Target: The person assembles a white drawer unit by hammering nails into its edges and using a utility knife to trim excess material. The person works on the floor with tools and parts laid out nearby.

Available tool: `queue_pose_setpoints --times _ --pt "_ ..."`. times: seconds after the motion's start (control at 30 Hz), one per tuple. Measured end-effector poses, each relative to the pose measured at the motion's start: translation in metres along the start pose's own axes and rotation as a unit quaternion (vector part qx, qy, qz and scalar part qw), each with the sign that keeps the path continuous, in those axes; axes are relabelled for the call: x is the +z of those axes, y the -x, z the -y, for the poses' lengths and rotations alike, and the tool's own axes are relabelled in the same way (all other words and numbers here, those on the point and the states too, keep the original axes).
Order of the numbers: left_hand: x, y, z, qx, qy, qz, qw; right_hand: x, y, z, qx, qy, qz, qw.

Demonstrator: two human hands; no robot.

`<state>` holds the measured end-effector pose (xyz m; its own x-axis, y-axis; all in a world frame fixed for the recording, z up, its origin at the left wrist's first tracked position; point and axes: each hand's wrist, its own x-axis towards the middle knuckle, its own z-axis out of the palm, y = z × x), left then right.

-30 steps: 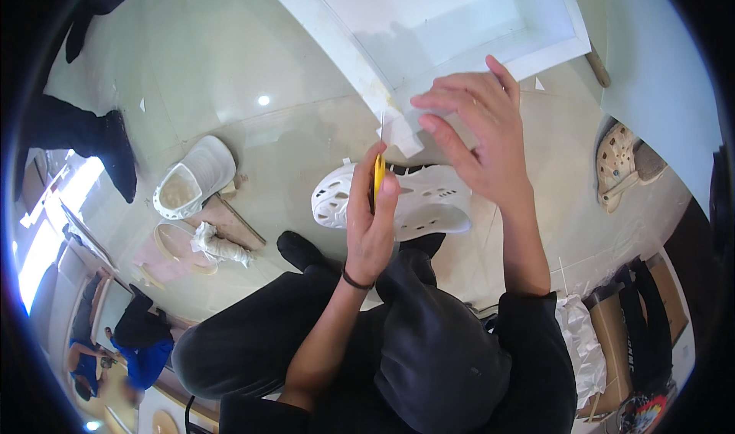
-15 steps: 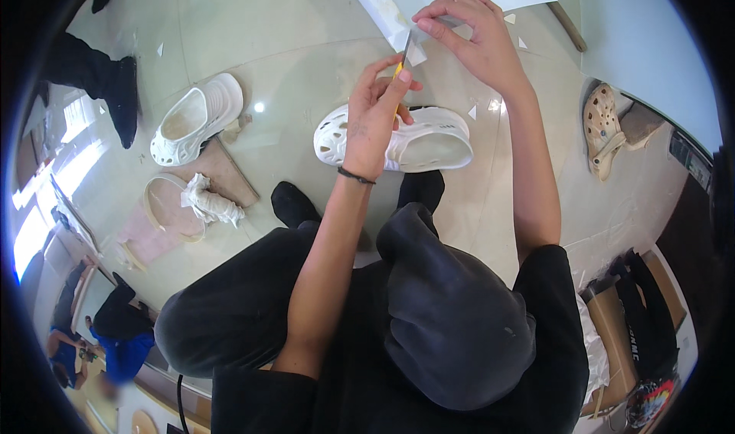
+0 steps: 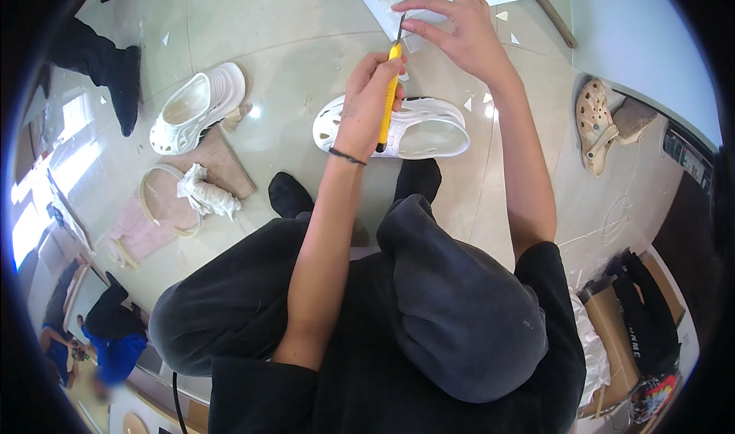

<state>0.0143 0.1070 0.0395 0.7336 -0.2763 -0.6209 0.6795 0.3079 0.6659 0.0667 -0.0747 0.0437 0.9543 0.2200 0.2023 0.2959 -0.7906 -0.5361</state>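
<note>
My left hand (image 3: 371,101) is wrapped around a yellow utility knife (image 3: 388,101), its blade extended and pointing away from me. At the blade's tip is my right hand (image 3: 458,28), with thumb and index finger apart on either side of it. Whether those fingertips touch the blade I cannot tell. A white clog-like shoe (image 3: 436,132) lies on the floor beneath my left hand, which partly covers it. Beyond the knife is a shallow white tray-like piece (image 3: 375,9), partly behind my right hand.
Small white scraps (image 3: 501,16) are scattered on the tiled floor. Another white shoe (image 3: 191,109) sits left, by a board (image 3: 222,166) and a crumpled white cloth (image 3: 207,193). A beige clog (image 3: 596,124) lies right. Another person's dark-clad leg (image 3: 115,74) shows at upper left.
The knife now shows more of its yellow handle, as my left hand has turned and moved up slightly. My right hand has shifted up and left, its thumb and index finger spreading.
</note>
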Motion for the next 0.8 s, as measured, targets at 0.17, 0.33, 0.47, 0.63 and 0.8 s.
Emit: queue_pose_setpoints --times 0.17,0.33,0.47,0.63,0.8 --pt "-0.025 0.019 -0.014 -0.012 0.024 0.113 0.993 -0.018 0.0 0.011 -0.033 -0.108 0.004 0.994" --pt "-0.024 0.039 -0.041 -0.049 -0.101 0.195 0.974 -0.03 0.012 0.002 -0.001 -0.209 0.016 0.978" --pt "-0.025 0.034 -0.033 -0.058 -0.072 0.23 0.969 -0.034 0.029 0.015 0.21 -0.373 0.036 0.903" --pt "-0.016 0.036 -0.023 -0.019 -0.117 0.2 0.973 -0.017 0.061 0.05 0.337 -0.509 0.061 0.79" --pt "-0.014 0.037 -0.024 -0.018 -0.162 0.163 0.973 0.016 0.079 0.072 0.313 -0.508 0.006 0.802"
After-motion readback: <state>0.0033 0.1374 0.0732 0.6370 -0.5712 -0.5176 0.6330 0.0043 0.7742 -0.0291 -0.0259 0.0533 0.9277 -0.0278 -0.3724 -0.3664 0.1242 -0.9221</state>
